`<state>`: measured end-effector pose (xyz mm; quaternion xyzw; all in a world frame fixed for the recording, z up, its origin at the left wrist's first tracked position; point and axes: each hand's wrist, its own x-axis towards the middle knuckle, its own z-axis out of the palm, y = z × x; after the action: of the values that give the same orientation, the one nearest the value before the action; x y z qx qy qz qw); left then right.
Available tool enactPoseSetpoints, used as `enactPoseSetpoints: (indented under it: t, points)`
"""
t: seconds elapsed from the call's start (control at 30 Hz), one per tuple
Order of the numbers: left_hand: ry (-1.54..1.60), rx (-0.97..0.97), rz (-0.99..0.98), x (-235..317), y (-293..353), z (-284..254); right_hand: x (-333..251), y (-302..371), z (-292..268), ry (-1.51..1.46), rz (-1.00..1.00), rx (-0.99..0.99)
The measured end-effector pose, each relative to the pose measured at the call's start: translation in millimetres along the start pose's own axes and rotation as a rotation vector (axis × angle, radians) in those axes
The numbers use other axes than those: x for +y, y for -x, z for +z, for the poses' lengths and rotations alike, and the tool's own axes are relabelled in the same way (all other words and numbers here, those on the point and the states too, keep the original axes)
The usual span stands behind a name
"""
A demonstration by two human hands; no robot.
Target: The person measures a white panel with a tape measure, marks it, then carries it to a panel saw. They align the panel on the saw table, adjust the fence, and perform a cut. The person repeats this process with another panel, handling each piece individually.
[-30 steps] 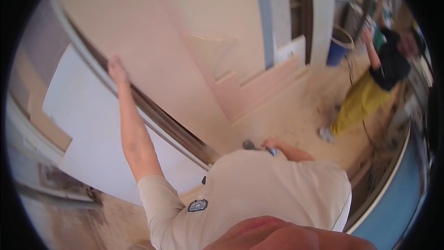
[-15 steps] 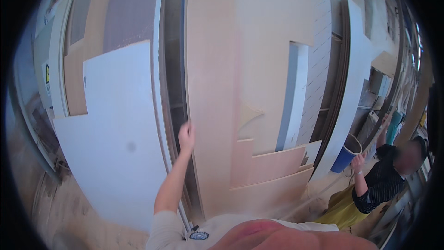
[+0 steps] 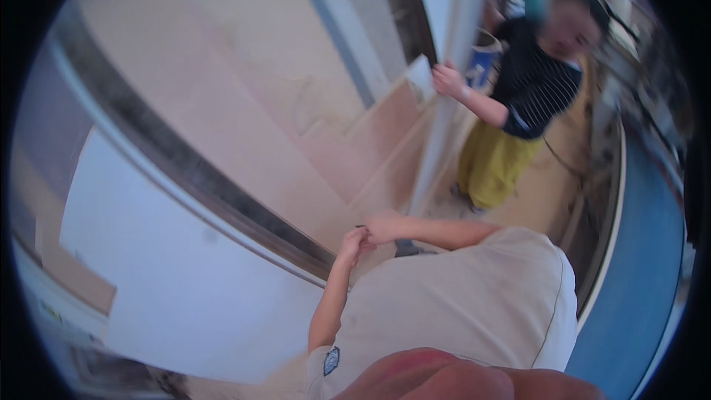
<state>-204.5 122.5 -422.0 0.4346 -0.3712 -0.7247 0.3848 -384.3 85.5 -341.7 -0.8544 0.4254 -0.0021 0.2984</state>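
My left hand and my right hand meet in front of my chest, fingers bent and touching. A small dark thing shows between them, too small and blurred to name. Both hands look closed, the right one softened by motion. Beyond them lean large pinkish-tan wood panels. To the left stands a big white panel, apart from my hands.
At the upper right a person in a dark top and yellow apron has a hand on a long pale board. A blue bucket stands behind it. A long blue surface runs along my right.
My left hand has come away from the tall panel's edge, down to my chest, where my right hand has come into view. My view has swung to the right.
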Motion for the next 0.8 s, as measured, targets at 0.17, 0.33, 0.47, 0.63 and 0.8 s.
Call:
enactPoseSetpoints:
  t: [0.17,0.33,0.47,0.63,0.8]
  points:
    - [-0.132,0.057,-0.138,22,17,59,-6,49,-15,0.000,0.002,0.071]
    - [-0.332,0.013,-0.279,4,11,90,53,97,-5,-0.099,-0.037,-0.064]
    - [-0.407,0.002,-0.233,-23,33,40,156,189,44,-0.210,0.048,0.053]
    - [-0.415,0.585,-0.366,-38,112,-26,363,417,98,-0.039,0.433,-0.487]
    - [-0.219,1.298,-0.273,-29,201,-7,455,657,152,0.118,0.640,-0.528]
